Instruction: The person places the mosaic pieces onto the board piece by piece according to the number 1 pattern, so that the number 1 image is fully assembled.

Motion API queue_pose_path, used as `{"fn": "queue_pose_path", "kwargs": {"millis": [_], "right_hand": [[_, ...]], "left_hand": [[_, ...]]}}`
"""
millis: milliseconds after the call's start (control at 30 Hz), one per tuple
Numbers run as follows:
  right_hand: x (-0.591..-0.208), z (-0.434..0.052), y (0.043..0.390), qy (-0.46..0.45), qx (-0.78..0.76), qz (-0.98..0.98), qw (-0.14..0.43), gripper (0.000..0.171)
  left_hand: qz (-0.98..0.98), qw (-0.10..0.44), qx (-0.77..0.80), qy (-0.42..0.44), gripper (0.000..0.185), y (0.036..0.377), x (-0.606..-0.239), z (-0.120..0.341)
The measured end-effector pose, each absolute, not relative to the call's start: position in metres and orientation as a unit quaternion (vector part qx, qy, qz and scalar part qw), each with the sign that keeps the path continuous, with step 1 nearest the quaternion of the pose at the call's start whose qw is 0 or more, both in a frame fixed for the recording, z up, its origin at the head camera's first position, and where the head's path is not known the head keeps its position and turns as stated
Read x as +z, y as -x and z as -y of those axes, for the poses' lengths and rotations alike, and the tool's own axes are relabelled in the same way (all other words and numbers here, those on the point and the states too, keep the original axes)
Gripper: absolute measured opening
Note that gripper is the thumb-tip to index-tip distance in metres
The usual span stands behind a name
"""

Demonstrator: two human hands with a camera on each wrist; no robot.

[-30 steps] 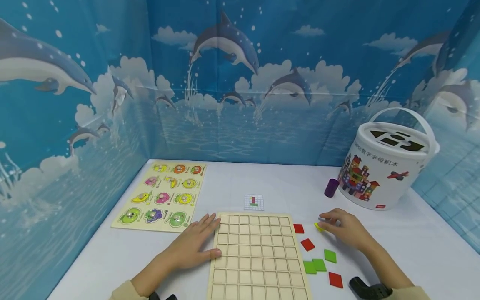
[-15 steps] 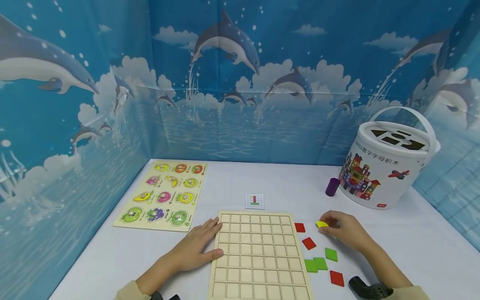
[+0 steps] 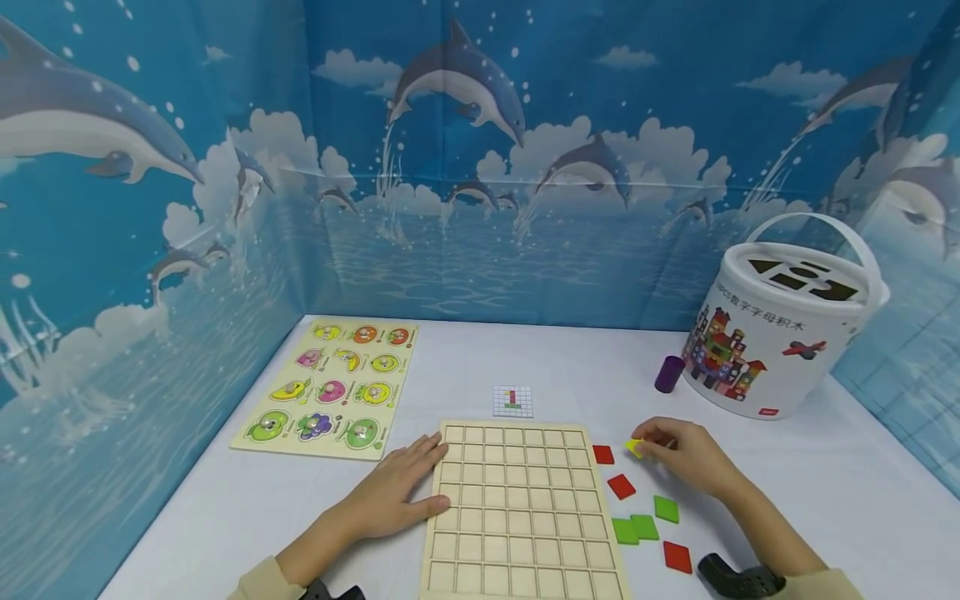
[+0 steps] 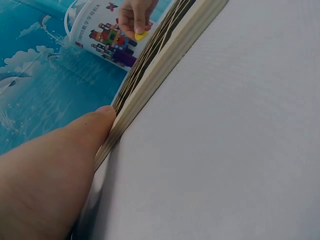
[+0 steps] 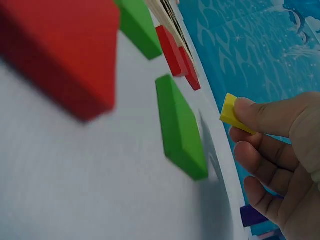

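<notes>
Between thumb and fingertips, my right hand point(image 3: 690, 454) pinches a small yellow square tile point(image 5: 231, 111), held above the white table to the right of the board. My left hand point(image 3: 393, 492) rests at the left edge of the wooden grid board point(image 3: 517, 508), fingers straight and thumb spread along its rim. In the left wrist view the thumb point(image 4: 95, 125) touches the board's side. Loose tiles lie right of the board: a red tile point(image 3: 622, 486), a green tile point(image 3: 666, 508) and several others. All visible cells of the board are bare; its near edge is cut off.
Behind the board lies a small printed grid card point(image 3: 513, 402). A fruit puzzle board point(image 3: 322, 392) is at the left. At the back right stand a white bucket point(image 3: 780, 333) and a purple cylinder point(image 3: 669, 374). A dolphin-print curtain point(image 3: 480, 208) encloses the table.
My right hand has lifted the yellow tile off the table and turned it slightly in its fingertips. The left hand has stayed on the board's edge. The head view has shifted slightly.
</notes>
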State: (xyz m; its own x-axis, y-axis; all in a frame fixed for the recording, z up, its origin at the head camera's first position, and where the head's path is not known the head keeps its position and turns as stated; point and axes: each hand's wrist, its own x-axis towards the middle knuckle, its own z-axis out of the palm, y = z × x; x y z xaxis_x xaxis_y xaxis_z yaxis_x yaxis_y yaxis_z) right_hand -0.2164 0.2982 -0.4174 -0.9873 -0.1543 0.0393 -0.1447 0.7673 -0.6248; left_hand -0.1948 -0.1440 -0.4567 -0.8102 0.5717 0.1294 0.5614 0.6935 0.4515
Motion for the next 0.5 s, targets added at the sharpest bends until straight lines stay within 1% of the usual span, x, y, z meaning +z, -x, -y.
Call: {"fn": "queue_pose_path", "kwargs": {"millis": [500], "right_hand": [[-0.401, -0.259, 0.222, 0.158, -0.362, -0.919, 0.0, 0.01]], "left_hand": [[-0.92, 0.01, 0.243, -0.307, 0.077, 0.194, -0.454, 0.144]]}}
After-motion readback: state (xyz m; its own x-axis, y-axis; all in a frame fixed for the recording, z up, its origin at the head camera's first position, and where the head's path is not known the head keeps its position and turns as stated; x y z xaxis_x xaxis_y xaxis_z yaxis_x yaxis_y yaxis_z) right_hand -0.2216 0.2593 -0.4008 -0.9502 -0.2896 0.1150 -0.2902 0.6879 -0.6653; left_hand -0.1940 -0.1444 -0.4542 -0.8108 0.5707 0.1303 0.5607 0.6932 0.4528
